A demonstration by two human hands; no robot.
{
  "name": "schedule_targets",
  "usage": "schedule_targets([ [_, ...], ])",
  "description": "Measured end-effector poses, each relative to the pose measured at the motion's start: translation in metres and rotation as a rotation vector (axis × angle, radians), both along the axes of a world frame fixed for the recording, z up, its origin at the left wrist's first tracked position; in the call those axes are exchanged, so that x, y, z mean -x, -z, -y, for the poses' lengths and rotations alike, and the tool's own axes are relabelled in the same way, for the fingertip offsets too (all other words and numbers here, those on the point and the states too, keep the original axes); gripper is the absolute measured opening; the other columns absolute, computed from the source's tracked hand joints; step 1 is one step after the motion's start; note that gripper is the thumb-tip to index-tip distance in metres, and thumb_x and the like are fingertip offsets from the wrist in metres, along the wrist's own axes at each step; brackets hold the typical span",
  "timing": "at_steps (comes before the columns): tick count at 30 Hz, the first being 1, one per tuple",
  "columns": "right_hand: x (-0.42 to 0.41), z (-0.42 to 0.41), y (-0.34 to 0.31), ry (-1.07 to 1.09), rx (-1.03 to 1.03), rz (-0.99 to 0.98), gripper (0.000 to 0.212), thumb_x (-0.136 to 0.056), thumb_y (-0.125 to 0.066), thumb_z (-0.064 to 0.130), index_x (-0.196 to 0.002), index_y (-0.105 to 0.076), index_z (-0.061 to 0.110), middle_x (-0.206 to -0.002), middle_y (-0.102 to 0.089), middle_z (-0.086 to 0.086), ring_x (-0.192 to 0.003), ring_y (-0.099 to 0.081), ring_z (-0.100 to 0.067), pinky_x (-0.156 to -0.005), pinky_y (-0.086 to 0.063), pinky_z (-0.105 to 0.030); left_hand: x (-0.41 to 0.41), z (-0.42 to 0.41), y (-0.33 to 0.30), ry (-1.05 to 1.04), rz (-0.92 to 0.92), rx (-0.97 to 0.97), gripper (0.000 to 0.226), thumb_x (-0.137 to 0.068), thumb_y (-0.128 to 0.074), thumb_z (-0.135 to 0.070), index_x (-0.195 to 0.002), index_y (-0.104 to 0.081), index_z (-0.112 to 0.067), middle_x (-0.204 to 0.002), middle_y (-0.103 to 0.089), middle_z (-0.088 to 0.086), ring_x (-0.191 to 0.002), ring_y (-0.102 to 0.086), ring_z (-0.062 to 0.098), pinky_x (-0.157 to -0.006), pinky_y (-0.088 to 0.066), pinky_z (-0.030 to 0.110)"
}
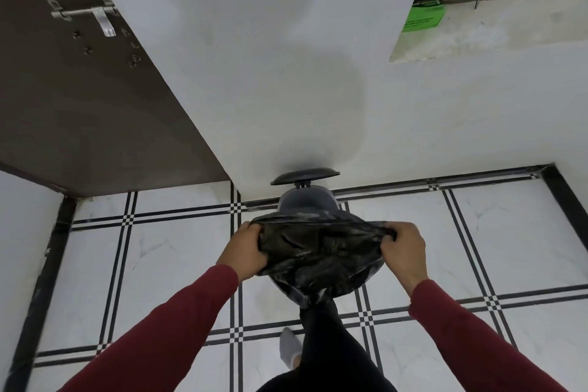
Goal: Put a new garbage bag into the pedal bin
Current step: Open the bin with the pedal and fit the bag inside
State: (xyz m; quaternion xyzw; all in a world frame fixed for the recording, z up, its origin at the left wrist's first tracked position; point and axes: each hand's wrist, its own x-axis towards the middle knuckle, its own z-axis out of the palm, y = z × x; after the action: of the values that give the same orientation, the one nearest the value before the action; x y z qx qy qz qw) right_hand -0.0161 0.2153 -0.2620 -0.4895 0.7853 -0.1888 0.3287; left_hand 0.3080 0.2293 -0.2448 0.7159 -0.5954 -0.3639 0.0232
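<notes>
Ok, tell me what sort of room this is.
Probably a home's bathroom or utility corner: a tiled floor with black inlay lines, a brown door with a sliding bolt latch, and a pedal bin against the white wall.

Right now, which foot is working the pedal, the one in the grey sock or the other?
The other: the dark-trousered leg reaches forward under the black bag to the bin, whose lid stands open. The grey-socked foot stays back on the tiles.
</notes>
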Motion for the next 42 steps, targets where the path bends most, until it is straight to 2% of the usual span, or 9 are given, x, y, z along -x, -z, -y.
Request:
schedule_targets([
  [6, -0.019, 0.044, 0.035, 0.087, 0.060, -0.137, 0.062, -0.076, -0.078, 0.053, -0.127, -0.061, 0.021, -0.134, -0.051, 0.002, -0.121, -0.051, -0.028, -0.091, -0.050, -0.042, 0.022, 0.037, 0.051, 0.070, 0.129, 0.015, 0.075, -0.070, -0.082, -0.040, -0.129, -0.046, -0.010, -0.143, -0.022, 0.009, -0.086, -0.069, 0.039, -0.082, -0.058, 0.043],
  [12, -0.028, 0.089, 0.134, 0.017, 0.192, -0.092, 0.084, -0.068, -0.069, -0.001, -0.145, -0.037, 0.012, -0.158, -0.026, 0.001, -0.123, -0.056, -0.033, -0.090, -0.057, -0.045, 0.022, 0.086, 0.154, 0.072, 0.178, 0.119, 0.061, -0.077, -0.078, -0.013, -0.130, -0.050, -0.006, -0.155, -0.017, 0.017, -0.072, -0.067, 0.039, -0.074, -0.059, 0.043],
  [17, -0.025, 0.116, 0.204, -0.025, 0.398, -0.085, 0.088, -0.073, -0.069, -0.016, -0.152, -0.031, -0.005, -0.163, -0.023, -0.016, -0.148, -0.028, -0.019, -0.114, -0.022, -0.004, 0.026, 0.111, 0.227, -0.043, 0.169, 0.277, 0.088, -0.068, -0.077, 0.006, -0.147, -0.040, -0.007, -0.157, -0.018, 0.012, -0.075, -0.068, 0.033, -0.072, -0.062, 0.039],
  [20, -0.020, 0.127, 0.239, -0.081, 0.596, -0.094, 0.077, -0.078, -0.068, -0.016, -0.148, -0.035, -0.010, -0.159, -0.027, -0.021, -0.152, -0.027, -0.020, -0.120, -0.037, -0.033, 0.029, 0.119, 0.262, -0.066, 0.110, 0.401, 0.094, -0.064, -0.074, 0.014, -0.148, -0.038, -0.008, -0.155, -0.021, 0.012, -0.083, -0.068, 0.034, -0.074, -0.063, 0.038],
  [23, -0.016, 0.134, 0.263, -0.125, 0.718, -0.084, 0.072, -0.080, -0.071, -0.013, -0.145, -0.039, -0.012, -0.156, -0.031, -0.022, -0.149, -0.033, -0.029, -0.094, -0.056, -0.057, 0.032, 0.121, 0.287, -0.077, 0.081, 0.437, 0.081, -0.065, -0.073, 0.013, -0.140, -0.049, -0.006, -0.153, -0.023, 0.010, -0.077, -0.067, 0.035, -0.070, -0.061, 0.033],
  [27, -0.020, 0.126, 0.262, -0.036, 0.808, -0.104, 0.067, -0.078, -0.075, -0.013, -0.137, -0.045, -0.015, -0.150, -0.038, -0.029, -0.144, -0.037, -0.017, -0.082, -0.062, -0.044, 0.027, 0.114, 0.302, -0.111, 0.025, 0.489, 0.075, -0.069, -0.078, 0.010, -0.131, -0.044, -0.014, -0.148, -0.030, 0.014, -0.062, -0.064, 0.032, -0.063, -0.052, 0.027],
  [30, -0.025, 0.113, 0.263, -0.052, 0.866, -0.167, 0.056, -0.080, -0.070, -0.012, -0.131, -0.047, -0.020, -0.143, -0.040, -0.034, -0.145, -0.035, -0.014, -0.101, -0.049, -0.022, 0.022, 0.105, 0.310, -0.097, 0.017, 0.523, 0.070, -0.070, -0.080, 0.007, -0.128, -0.046, -0.013, -0.139, -0.037, 0.014, -0.060, -0.063, 0.032, -0.060, -0.051, 0.027],
  [36, -0.024, 0.094, 0.330, -0.470, 0.122, -0.087, 0.091, -0.069, -0.088, 0.005, -0.150, -0.046, 0.009, -0.159, -0.025, -0.006, -0.137, -0.050, -0.025, -0.108, -0.047, -0.027, 0.006, 0.108, 0.357, 0.181, 0.096, 0.214, 0.084, -0.067, -0.078, 0.005, -0.144, -0.048, -0.011, -0.156, -0.029, 0.015, -0.054, -0.049, 0.018, -0.050, -0.052, 0.032],
  [42, -0.037, 0.142, 0.368, -0.514, -0.322, -0.061, 0.082, -0.072, -0.069, 0.000, -0.149, -0.042, 0.007, -0.147, -0.036, -0.008, -0.122, -0.059, -0.033, -0.100, -0.052, -0.031, 0.002, 0.151, 0.390, 0.328, 0.180, -0.032, 0.097, -0.077, -0.078, -0.013, -0.159, -0.027, -0.022, -0.169, -0.001, 0.011, -0.090, -0.069, 0.032, -0.081, -0.059, 0.041],
])
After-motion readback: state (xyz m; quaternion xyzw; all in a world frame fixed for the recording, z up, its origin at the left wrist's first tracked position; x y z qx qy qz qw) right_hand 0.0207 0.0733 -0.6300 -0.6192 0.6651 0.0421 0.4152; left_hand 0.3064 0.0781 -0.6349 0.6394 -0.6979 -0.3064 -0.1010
